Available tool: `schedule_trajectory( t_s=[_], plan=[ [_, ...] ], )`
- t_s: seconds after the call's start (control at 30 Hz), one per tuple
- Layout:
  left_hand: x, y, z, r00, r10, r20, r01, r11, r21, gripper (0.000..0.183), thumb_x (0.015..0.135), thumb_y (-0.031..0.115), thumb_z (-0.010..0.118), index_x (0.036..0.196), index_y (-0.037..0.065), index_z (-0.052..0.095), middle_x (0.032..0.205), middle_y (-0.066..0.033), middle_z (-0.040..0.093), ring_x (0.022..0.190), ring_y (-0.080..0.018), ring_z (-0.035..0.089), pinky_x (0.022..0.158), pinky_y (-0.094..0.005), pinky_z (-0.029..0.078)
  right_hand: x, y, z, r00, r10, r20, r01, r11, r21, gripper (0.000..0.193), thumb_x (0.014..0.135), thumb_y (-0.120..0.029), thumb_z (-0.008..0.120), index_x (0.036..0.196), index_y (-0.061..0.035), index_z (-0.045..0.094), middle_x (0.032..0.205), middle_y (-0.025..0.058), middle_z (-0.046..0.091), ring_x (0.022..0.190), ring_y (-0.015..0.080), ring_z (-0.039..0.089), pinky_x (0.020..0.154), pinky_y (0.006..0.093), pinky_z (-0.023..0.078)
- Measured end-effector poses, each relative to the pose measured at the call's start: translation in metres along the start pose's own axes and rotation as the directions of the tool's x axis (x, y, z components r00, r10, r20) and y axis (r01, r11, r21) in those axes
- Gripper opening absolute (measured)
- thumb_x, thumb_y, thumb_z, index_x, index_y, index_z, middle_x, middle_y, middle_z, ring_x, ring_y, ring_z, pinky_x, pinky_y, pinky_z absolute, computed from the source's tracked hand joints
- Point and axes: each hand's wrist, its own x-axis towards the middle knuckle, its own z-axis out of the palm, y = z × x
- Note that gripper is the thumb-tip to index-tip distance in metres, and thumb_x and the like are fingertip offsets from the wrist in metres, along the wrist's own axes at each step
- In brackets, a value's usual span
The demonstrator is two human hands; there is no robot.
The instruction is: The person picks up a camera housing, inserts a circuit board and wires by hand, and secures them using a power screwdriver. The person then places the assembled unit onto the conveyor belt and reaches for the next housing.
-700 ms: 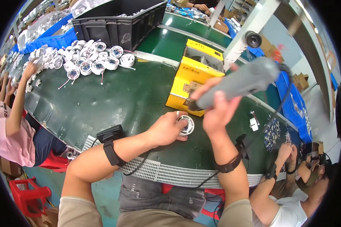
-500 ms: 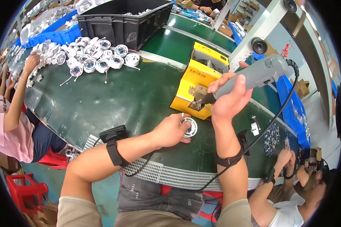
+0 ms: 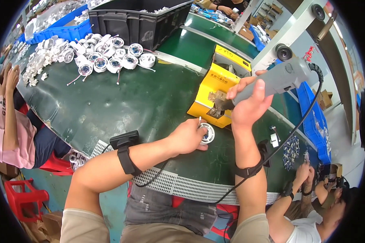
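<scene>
A white round housing (image 3: 209, 134) is lying on the green-topped table (image 3: 150, 93), just in front of the yellow screw feeder (image 3: 217, 87). The left hand (image 3: 189, 137) is keeping its thumb and fingers curled together, clamped on the housing's left edge. The grey electric screwdriver (image 3: 278, 81), a moving blur earlier, is now showing sharp, its dark nose pointing at the feeder's metal bracket (image 3: 218, 99); whether they are touching cannot be told. This suggests that the work is centring on the feeder while the housing is waiting. The right hand (image 3: 249, 108) is wrapping the screwdriver's body, thumb lying along it. Farther off, more white housings (image 3: 105, 60) are sitting heaped before a black crate (image 3: 134, 28), and a pink-shirted co-worker's hand (image 3: 12, 77) is now resting farther from the heap.
</scene>
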Motion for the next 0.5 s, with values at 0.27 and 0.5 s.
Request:
schedule_trajectory(
  t_s=[0.27, 0.5],
  plan=[
    [0.001, -0.001, -0.002, 1.000, -0.007, -0.026, 0.005, 0.998, -0.066, 0.037, 0.100, 0.012, 0.044, 0.130, -0.010, 0.044, 0.108, -0.0150, 0.061, 0.088, -0.0227, 0.068, 0.078, -0.0293, 0.060, -0.030, -0.021, -0.003, 0.989, 0.144, 0.030, -0.146, 0.983, 0.111, 0.038, 0.097, -0.034, 0.040, 0.119, -0.0021, 0.037, 0.068, 0.0098, 0.047, 0.046, 0.0179, 0.048, 0.044, 0.0328, 0.044],
    [-0.002, 0.003, -0.002, 1.000, -0.013, -0.027, 0.011, 0.998, -0.056, 0.037, 0.101, 0.014, 0.044, 0.130, -0.009, 0.045, 0.111, -0.0154, 0.059, 0.088, -0.0225, 0.067, 0.079, -0.0294, 0.059, -0.046, -0.026, -0.005, 0.978, 0.195, 0.069, -0.202, 0.973, 0.115, 0.044, 0.096, -0.037, 0.041, 0.122, -0.0014, 0.036, 0.068, 0.0094, 0.047, 0.047, 0.0173, 0.049, 0.046, 0.0321, 0.045]
  ],
)
